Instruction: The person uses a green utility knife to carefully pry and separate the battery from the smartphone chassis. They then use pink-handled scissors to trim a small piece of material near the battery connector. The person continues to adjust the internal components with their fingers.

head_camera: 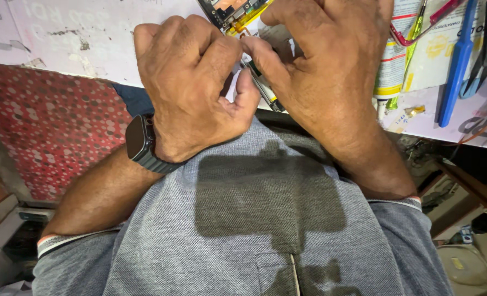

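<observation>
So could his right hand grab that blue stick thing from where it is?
Probably yes. The blue tool lies in the open on the white bench top, just right of the right hand, with nothing on top of it. But that hand's fingers are busy pinching the opened phone together with the left hand.

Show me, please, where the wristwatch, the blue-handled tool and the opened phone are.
wristwatch (138, 140), head view, on its dark screen.
blue-handled tool (456, 66), head view, mid-handle.
opened phone (233, 11), head view, on its exposed circuit board.
</observation>
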